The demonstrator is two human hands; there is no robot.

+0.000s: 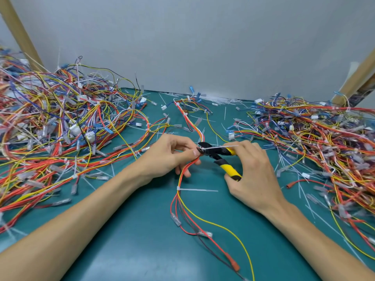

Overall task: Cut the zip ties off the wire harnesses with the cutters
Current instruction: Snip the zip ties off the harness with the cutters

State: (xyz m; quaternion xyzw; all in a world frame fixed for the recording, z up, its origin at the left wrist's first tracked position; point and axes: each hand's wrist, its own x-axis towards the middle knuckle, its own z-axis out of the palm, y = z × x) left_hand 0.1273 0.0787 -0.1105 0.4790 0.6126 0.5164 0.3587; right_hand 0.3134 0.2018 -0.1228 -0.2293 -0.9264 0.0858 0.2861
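Yellow-handled cutters [218,157] gripped in my right hand [255,175], left hand [166,157] pinching one harness [183,171], two zip ties [215,148] by my hands, two wire heaps [60,122].

The cutters [215,155] in the right hand [253,175]: yellow handles banded black, black head. The wires [183,169] in the left hand [168,157] are red, orange, yellow (one white); zip tie [215,148] whitish; mat [142,230] beneath both hands teal.

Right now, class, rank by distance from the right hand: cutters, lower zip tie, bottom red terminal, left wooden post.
1. cutters, gripped in the right hand.
2. lower zip tie, on the harness, leftward.
3. red terminal, bottom edge.
4. wooden post, far left.
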